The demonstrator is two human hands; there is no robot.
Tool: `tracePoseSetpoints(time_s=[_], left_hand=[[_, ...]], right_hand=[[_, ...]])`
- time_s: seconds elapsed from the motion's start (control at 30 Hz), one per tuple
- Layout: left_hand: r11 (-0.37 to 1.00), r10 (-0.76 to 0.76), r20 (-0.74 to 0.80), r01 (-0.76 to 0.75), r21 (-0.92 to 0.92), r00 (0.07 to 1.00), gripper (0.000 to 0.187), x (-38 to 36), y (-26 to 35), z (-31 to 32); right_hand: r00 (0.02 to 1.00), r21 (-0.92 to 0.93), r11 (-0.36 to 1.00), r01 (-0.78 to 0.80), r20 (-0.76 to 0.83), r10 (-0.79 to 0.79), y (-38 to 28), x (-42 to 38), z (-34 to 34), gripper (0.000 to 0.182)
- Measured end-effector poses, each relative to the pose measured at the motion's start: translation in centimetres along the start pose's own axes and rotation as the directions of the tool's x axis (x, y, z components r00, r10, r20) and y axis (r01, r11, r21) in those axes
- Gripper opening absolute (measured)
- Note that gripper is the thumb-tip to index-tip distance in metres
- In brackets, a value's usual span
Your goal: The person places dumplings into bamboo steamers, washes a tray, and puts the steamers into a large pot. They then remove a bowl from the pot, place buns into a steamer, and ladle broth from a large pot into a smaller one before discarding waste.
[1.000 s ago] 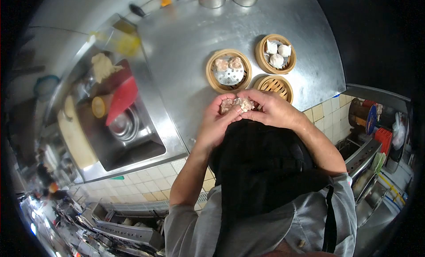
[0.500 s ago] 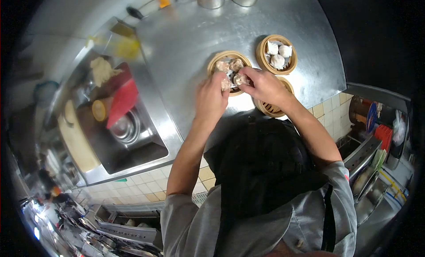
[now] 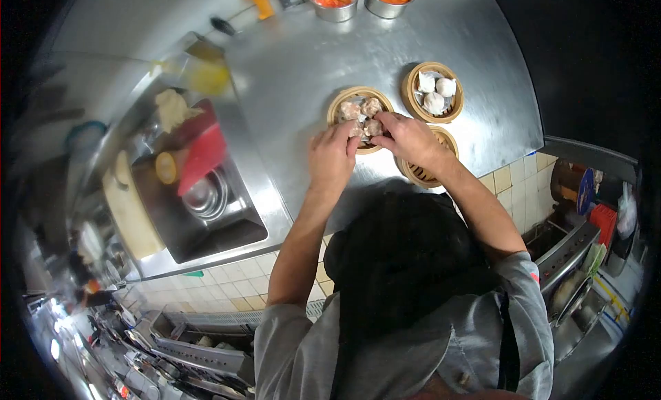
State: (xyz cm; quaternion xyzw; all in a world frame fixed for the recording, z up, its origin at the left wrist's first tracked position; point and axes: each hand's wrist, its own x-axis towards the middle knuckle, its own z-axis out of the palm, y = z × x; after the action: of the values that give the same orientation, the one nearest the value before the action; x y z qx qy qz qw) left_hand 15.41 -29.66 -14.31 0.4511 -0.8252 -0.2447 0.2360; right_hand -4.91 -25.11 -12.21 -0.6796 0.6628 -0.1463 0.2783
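A round bamboo steamer (image 3: 333, 113) on the steel counter holds several meat dumplings (image 3: 350, 111). At its lower left, my left hand (image 3: 332, 152) closes its fingertips on a dumpling, which they partly cover. My right hand (image 3: 407, 140) reaches in from the lower right, thumb and fingers around another dumpling (image 3: 372, 128). Below and right of it, partly under my right forearm, is a second steamer (image 3: 448, 140) with a slatted base showing. A third steamer (image 3: 409, 96) at the upper right holds three white dumplings (image 3: 434, 102).
Left of the counter (image 3: 289, 69) is a sink (image 3: 227, 235) with a red board (image 3: 204, 155), a metal bowl (image 3: 205, 195) and a pale cloth (image 3: 173, 111). Two metal tins (image 3: 336, 14) of orange shreds and slices stand at the far edge.
The whole view has shifted slightly, so the counter items sit lower and to the right. Both hands stay at the steamer, the right one now lower against its dumpling.
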Motion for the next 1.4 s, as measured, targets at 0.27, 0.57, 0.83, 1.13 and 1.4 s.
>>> tracePoseSetpoints(time_s=[0.27, 0.57, 0.83, 1.13, 1.4], left_hand=[[1.000, -0.026, -0.009, 0.026, 0.015, 1.000, 0.032, -0.2, 0.6, 0.4], [0.966, -0.125, -0.132, 0.151, 0.209, 0.983, 0.028, -1.5, 3.3, 1.5], [0.907, -0.303, -0.355, 0.382, 0.177, 0.884, 0.026, -7.0, 7.8, -1.5], [0.741, -0.601, -0.478, 0.671, -0.032, 0.640, 0.030, -12.5, -0.8, -14.7], [0.729, -0.679, -0.545, 0.542, -0.418, 0.492, 0.038, -12.3, -26.3, -23.9]], right_hand=[[0.999, -0.006, 0.999, 0.044, -0.015, -0.044, 0.3, -0.2, 0.1, 0.041], [0.972, 0.265, 0.939, 0.220, -0.139, -0.188, 3.6, -4.2, -4.2, 0.041], [0.938, 0.497, 0.796, 0.346, -0.180, -0.296, 6.8, -6.5, -4.3, 0.033], [0.985, 0.807, 0.572, 0.146, -0.172, -0.010, 8.7, -9.6, -3.7, 0.033], [0.988, 0.791, 0.607, 0.076, -0.140, 0.060, -3.7, -5.2, 3.0, 0.033]])
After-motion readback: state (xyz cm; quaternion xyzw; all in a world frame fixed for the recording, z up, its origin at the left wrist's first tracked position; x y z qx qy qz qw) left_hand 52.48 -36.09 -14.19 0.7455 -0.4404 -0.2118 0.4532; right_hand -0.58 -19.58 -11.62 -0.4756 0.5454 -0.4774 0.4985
